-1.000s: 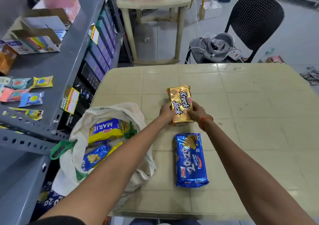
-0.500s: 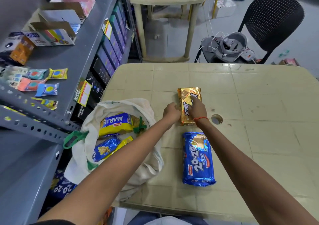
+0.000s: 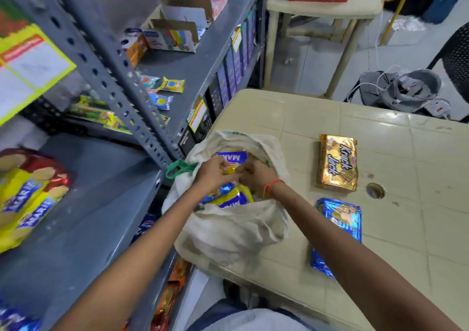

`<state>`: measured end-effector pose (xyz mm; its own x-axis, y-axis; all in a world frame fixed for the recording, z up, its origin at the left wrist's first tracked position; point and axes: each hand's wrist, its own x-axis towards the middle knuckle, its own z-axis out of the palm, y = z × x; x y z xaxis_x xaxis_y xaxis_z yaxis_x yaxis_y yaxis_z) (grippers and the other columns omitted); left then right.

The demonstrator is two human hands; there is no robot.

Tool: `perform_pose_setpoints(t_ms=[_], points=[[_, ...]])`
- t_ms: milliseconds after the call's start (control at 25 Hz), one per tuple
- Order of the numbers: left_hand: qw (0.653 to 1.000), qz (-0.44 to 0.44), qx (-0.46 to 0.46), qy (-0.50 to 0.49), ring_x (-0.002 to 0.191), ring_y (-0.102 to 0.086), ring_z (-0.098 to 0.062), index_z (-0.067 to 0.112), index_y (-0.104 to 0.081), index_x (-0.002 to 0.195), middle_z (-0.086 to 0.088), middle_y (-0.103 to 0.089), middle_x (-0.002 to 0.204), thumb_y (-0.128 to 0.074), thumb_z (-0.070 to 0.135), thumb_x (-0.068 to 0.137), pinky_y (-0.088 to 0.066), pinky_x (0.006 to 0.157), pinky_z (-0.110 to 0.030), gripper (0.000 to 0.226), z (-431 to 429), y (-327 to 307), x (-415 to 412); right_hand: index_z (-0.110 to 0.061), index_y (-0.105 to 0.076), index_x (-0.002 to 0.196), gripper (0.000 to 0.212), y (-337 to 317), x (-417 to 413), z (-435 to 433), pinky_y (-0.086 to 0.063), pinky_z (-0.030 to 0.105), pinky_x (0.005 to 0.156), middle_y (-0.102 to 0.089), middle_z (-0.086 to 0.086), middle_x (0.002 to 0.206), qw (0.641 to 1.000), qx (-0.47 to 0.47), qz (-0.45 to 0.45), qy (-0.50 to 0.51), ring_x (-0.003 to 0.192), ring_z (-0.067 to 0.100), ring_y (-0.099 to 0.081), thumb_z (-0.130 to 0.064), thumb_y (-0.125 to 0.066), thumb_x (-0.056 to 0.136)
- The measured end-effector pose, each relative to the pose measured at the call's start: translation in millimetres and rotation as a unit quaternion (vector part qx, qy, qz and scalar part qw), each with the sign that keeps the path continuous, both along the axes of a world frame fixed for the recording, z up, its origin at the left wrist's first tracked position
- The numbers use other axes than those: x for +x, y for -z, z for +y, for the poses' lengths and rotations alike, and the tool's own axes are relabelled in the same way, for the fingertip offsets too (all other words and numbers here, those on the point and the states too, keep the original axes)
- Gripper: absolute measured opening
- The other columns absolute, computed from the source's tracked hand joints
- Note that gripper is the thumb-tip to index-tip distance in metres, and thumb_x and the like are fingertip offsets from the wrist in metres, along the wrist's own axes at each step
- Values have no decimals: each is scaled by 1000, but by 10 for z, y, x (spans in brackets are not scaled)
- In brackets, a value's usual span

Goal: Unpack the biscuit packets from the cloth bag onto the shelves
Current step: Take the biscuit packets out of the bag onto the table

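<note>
A: How are the grips found?

B: Both are sunk in the mouth of the cloth bag [image 3: 228, 231]. The left grip [image 3: 215, 176] and the right grip [image 3: 255, 176] are curled, with fingertips almost meeting. They are judged to be clamped on the near edge of the Marie packet [image 3: 231, 157], whose blue label is seen just beyond the knuckles (blur leaves the exact hold uncertain).

A: What could be spoiled from here?

B: Three things are feared. If the packet is squeezed hard at that one edge, the biscuits inside could be cracked. If it is drawn out fast, the second packet [image 3: 234, 198], lying just under the wrists on the person's side of the grips, could be dragged along and spilled. The bag itself could also be pulled over. Part of it sags past the edge of the counter [image 3: 406, 242] beneath the left forearm, so it could be tipped into the gap by a tug toward the shelf [image 3: 96, 203], which lies left of the left grip.

A: Anything else?

B: The green handle [image 3: 180, 167], just left of the left grip, could be snagged by a packet corner as it is lifted. The Krack Jack packet [image 3: 338, 163] and the blue packet [image 3: 340, 219] lie well to the right of the right grip and have not yet been shelved. They could be knocked if the right elbow is swung wide.
</note>
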<state>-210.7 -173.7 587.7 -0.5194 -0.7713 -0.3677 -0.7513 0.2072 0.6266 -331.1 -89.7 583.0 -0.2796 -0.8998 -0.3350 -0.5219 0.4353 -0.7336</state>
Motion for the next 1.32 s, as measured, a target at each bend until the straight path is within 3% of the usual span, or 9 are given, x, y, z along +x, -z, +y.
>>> perform_pose_setpoints(t_ms=[160,280,360,520,720,800,880,1040,1320], points=[[958,-211,-88,174,109,-60,-31,10,-56,117,-13,-62,119,-75,28,74,-48,81,-36,51,28,108,352,0,-63,111,34,216,286,-99,-42,30,79,-66,20,109,994,56,37,-89,99,26,-60,-6,-68,78],[947,-217,-167,169,109,-59,-33,11,-55,118,-13,-61,119,-67,28,80,-47,79,-37,44,94,161,402,-3,-66,107,30,247,273,-92,-43,29,80,-68,13,108,998,45,32,-36,94,22,-62,-10,-71,78],[970,-162,-142,109,100,-62,-31,15,-62,115,-11,-67,108,-68,31,77,-49,78,-36,42,11,110,434,-11,-66,83,11,241,261,-46,-39,25,72,-64,3,83,999,6,-36,11,72,9,-55,-17,-73,78],[998,47,-3,44,71,-58,-20,9,-71,98,-10,-63,75,-78,20,69,-44,66,-30,32,-394,-118,535,-2,-67,86,50,186,161,-11,-49,32,74,-62,4,85,935,-74,-270,216,77,14,-57,-51,-64,79],[962,229,149,15,67,-67,0,13,-68,100,8,-72,76,-69,-2,79,-56,66,-15,26,-482,-480,420,-10,-61,101,63,-15,57,10,-54,40,82,-67,11,94,846,18,-452,282,83,25,-65,-67,-42,83],[950,261,171,3,69,-68,-2,18,-68,92,7,-72,78,-69,4,80,-55,65,-16,19,-449,-529,325,-11,-61,110,77,-46,16,27,-52,43,89,-67,12,99,847,11,-464,259,90,27,-65,-77,-38,77],[928,294,219,-60,70,-65,-10,19,-65,86,2,-69,79,-67,11,83,-51,65,-21,9,-428,-538,229,-17,-62,109,65,-76,-11,73,-51,42,90,-67,7,100,864,-28,-437,247,91,22,-64,-72,-42,79],[858,328,353,-178,65,-58,-12,16,-59,80,5,-68,56,-59,19,91,-49,57,-25,12,-290,-476,-82,-15,-65,98,14,-86,-96,197,-58,28,66,-71,8,92,847,-173,-416,282,71,13,-70,-24,-60,89],[910,303,275,-66,97,-63,-27,2,-53,119,-14,-62,107,-49,-3,91,-55,85,-45,29,624,-199,-874,-16,-67,94,9,83,-548,878,-60,27,66,-73,1,84,799,-274,-330,422,68,10,-70,-14,-64,86]])
